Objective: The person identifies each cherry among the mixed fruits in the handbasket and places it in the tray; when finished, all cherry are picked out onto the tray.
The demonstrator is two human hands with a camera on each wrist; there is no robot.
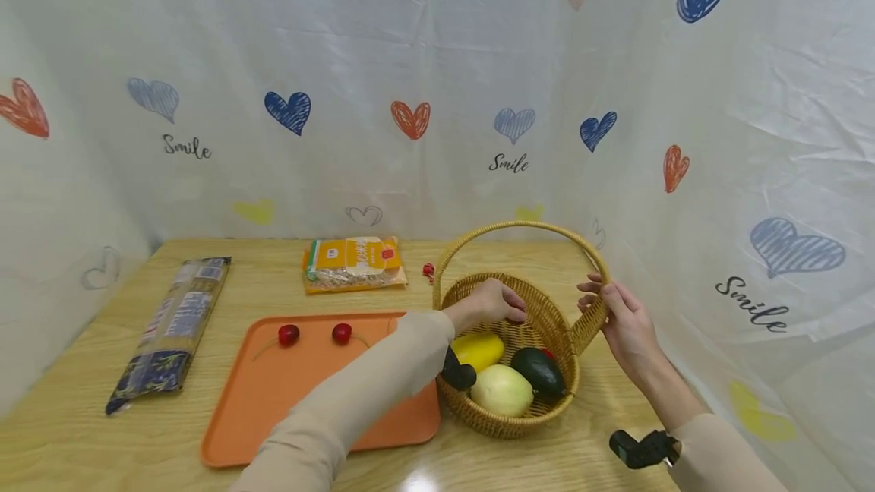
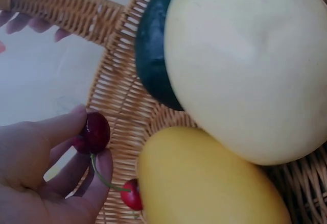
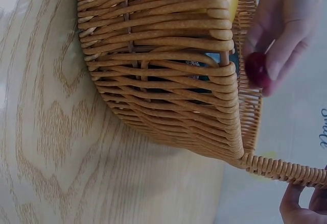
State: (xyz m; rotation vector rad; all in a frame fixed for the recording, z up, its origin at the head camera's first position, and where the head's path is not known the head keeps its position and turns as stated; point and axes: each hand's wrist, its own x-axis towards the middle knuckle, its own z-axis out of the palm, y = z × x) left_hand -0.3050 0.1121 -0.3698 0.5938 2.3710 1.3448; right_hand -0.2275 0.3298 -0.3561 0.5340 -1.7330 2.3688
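My left hand (image 1: 491, 302) reaches over the wicker basket (image 1: 507, 428) and pinches a dark red cherry (image 2: 97, 133) between thumb and fingertips. A green stem hangs from it towards another red cherry (image 2: 132, 195) inside the basket, beside a smooth yellow fruit (image 1: 481, 351). A pale green melon (image 1: 502, 392) and a dark green rounded fruit (image 1: 538, 372) lie in the basket too. A bit of red (image 1: 548, 354) shows behind the dark green one, mostly hidden. At the basket's right side, my right hand (image 1: 625, 325) holds the arched handle (image 1: 521, 226) near its base.
Left of the basket is an orange tray (image 1: 301, 401) with two cherries (image 1: 289, 335) on it. Behind the tray lies an orange food packet (image 1: 355, 263); a long bag (image 1: 174, 321) lies at far left. A small red item (image 1: 428, 270) sits behind the basket. Heart-printed curtains surround the table.
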